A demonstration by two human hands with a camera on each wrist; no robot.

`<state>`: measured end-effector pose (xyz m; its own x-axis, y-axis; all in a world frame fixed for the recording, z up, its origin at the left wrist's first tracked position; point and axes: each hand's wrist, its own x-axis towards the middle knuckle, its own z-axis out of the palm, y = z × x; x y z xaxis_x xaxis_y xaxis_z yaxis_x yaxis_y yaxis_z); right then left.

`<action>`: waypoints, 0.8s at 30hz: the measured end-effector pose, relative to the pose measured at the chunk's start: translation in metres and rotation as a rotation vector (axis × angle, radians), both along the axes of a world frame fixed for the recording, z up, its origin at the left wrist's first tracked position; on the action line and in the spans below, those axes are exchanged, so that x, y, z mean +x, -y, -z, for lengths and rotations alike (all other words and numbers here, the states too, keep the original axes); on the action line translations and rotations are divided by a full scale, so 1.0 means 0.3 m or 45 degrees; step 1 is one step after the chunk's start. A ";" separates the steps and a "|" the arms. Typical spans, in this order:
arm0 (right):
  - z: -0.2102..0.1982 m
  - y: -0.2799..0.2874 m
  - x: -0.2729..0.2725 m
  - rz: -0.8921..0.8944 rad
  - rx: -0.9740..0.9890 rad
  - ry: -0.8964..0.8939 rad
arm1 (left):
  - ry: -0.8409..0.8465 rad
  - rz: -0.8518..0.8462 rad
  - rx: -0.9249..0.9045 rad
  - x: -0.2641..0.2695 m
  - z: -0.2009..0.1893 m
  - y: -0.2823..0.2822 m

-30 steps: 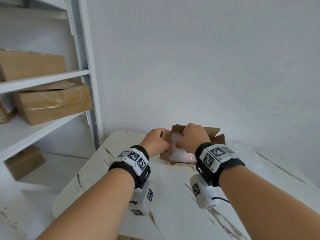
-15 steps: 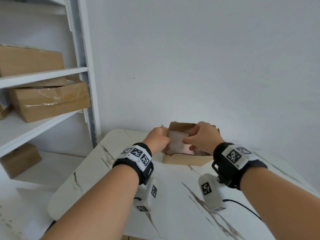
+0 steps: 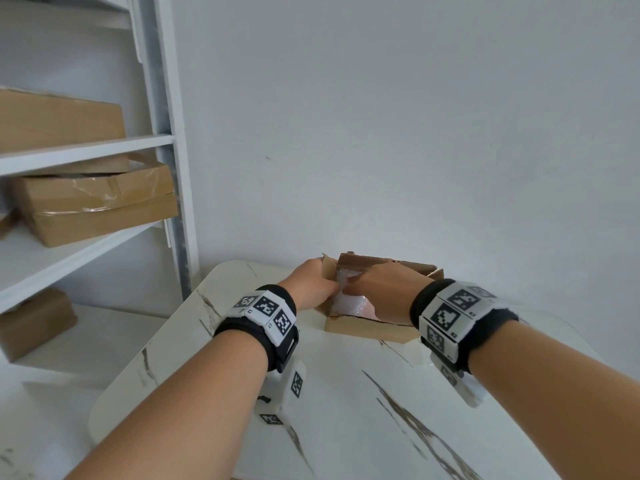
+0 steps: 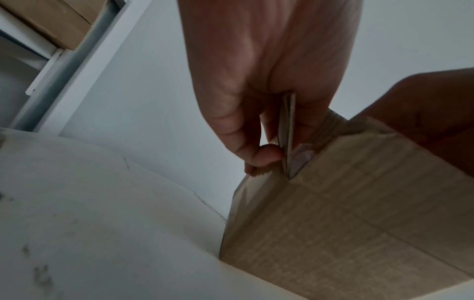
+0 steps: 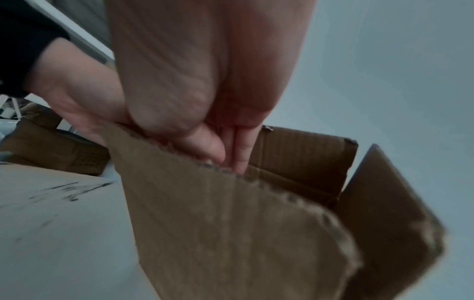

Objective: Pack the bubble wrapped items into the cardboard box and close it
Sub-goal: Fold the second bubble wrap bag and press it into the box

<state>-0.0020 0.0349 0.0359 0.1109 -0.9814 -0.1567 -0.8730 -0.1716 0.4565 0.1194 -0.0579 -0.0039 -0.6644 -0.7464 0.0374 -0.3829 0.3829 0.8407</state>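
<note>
A small open cardboard box [image 3: 370, 332] stands at the far side of the white marbled table [image 3: 346, 420]. A bubble wrapped item [image 3: 348, 304] lies inside it, pale and partly covered. My left hand [image 3: 313, 285] pinches the box's upright left flap [image 4: 287, 125] between thumb and fingers [image 4: 266, 154]. My right hand [image 3: 381, 292] is over the opening, with straight fingers [image 5: 241, 154] pointing down into the box behind the near flap [image 5: 231, 223]. That flap hides where they touch the item.
A white shelf unit [image 3: 86, 150] with several taped cardboard boxes [image 3: 97, 206] stands at the left, and another box [image 3: 34, 320] sits low beside it. A plain wall runs just behind the table. The table's near part is bare.
My right hand went from the box's right side back left over the opening, fingers lower inside. The left hand kept hold of the left flap. The view shifted slightly.
</note>
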 end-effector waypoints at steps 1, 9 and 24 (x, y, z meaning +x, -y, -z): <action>0.002 0.007 0.004 0.007 0.009 -0.001 | 0.003 0.006 -0.013 0.000 -0.002 0.000; 0.059 0.109 0.019 0.295 0.166 0.108 | 0.006 0.035 0.031 0.011 0.009 0.000; 0.054 0.089 -0.010 0.101 0.109 0.232 | 0.098 0.065 0.074 0.037 -0.007 -0.002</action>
<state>-0.0051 0.0082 0.0197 0.0678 -0.9722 -0.2242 -0.9521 -0.1302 0.2766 0.1304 -0.0572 -0.0017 -0.7010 -0.7108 -0.0577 -0.4284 0.3551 0.8309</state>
